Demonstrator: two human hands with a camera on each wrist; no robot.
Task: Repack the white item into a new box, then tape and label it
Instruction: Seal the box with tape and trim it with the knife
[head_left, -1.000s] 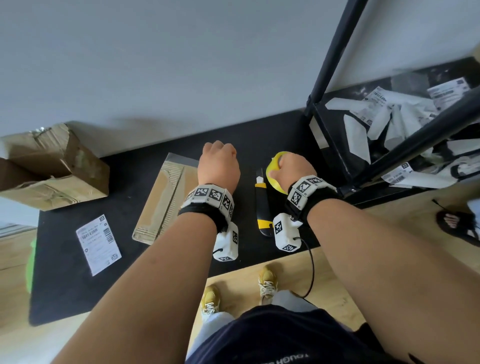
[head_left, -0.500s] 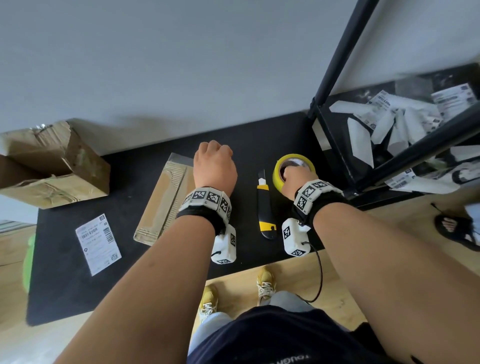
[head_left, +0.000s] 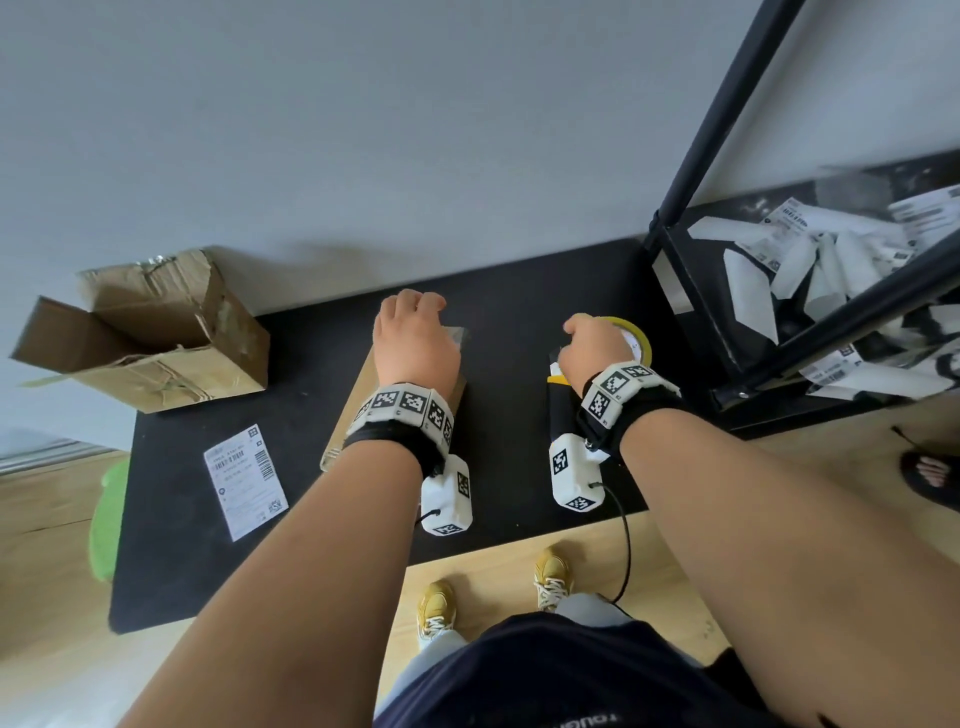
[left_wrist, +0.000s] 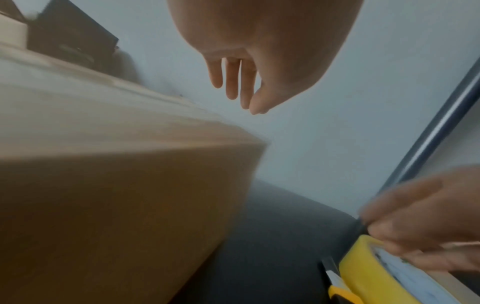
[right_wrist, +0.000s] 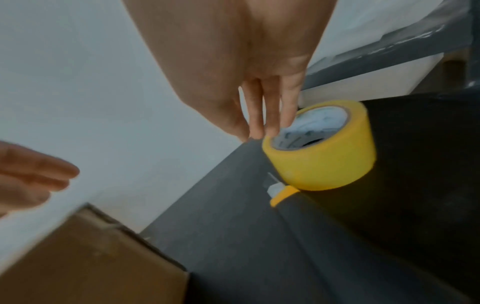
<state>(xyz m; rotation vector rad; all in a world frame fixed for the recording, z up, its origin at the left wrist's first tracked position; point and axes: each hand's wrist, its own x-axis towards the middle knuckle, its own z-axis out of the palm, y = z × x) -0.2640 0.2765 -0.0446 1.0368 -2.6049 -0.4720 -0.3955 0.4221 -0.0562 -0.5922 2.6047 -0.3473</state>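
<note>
A flattened brown cardboard box (head_left: 353, 415) lies on the black mat (head_left: 208, 415). My left hand (head_left: 415, 338) hovers over its far end. In the left wrist view the fingers (left_wrist: 237, 86) hang loose above the cardboard (left_wrist: 116, 185) and hold nothing. The yellow tape roll (head_left: 638, 338) lies flat on the mat to the right. My right hand (head_left: 589, 348) is over it, and its straight fingertips (right_wrist: 272, 123) touch the roll's rim (right_wrist: 319, 152). A yellow-and-black utility knife (head_left: 558, 387) lies beside the roll, partly under my right wrist. No white item shows in any view.
An opened, worn cardboard box (head_left: 156, 343) sits at the mat's far left. A printed shipping label (head_left: 244, 480) lies on the mat near the front left. A black metal shelf frame (head_left: 691, 291) holding many label sheets (head_left: 810, 260) stands at the right. The wall runs behind the mat.
My right hand has set the tape roll flat on the mat and let go of its grip. My left hand has moved left, over the flat cardboard.
</note>
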